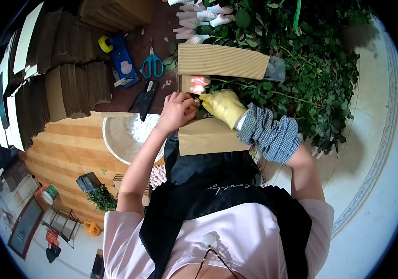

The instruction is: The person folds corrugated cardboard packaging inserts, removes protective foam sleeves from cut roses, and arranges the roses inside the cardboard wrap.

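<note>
- Left hand (pixel 177 110), frame centre: fingers curled, grip unclear.
- Gloved right hand (pixel 225 107) beside: fingers narrowed, hold unclear.
- Pink roses (pixel 199 88) just above, in cardboard box (pixel 222 61).

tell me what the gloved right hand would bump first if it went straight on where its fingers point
Most likely the bare left hand, whose fingertips lie just ahead of the gloved right hand, near the pink blooms; depth there is hard to judge.
</note>
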Action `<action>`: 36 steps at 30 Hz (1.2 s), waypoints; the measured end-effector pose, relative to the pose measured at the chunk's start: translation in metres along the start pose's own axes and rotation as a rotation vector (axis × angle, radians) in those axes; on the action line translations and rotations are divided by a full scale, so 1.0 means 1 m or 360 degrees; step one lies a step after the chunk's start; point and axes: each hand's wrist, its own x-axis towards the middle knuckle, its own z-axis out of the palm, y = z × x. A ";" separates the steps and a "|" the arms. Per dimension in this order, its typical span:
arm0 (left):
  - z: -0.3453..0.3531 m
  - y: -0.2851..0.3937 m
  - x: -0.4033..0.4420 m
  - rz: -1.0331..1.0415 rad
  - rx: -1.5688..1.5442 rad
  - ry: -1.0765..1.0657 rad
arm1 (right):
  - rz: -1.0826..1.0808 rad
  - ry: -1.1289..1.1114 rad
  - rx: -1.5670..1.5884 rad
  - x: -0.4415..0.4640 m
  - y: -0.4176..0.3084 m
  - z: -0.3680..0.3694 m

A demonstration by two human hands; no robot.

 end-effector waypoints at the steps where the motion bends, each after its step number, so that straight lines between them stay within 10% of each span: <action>1: -0.001 0.001 0.001 0.0005 -0.0028 -0.0015 | 0.0040 -0.0057 0.0055 0.000 0.000 0.002; 11: -0.009 0.003 0.004 0.0054 0.0100 -0.0174 | 0.0337 -0.0817 -0.0433 0.023 0.004 -0.009; 24: -0.012 0.006 0.005 -0.0036 0.0090 -0.0173 | 0.0242 0.0235 -0.0121 0.017 0.006 0.011; 36: -0.023 0.012 0.013 0.0301 0.0471 -0.0179 | -0.0136 0.0036 -0.0407 0.017 -0.002 0.006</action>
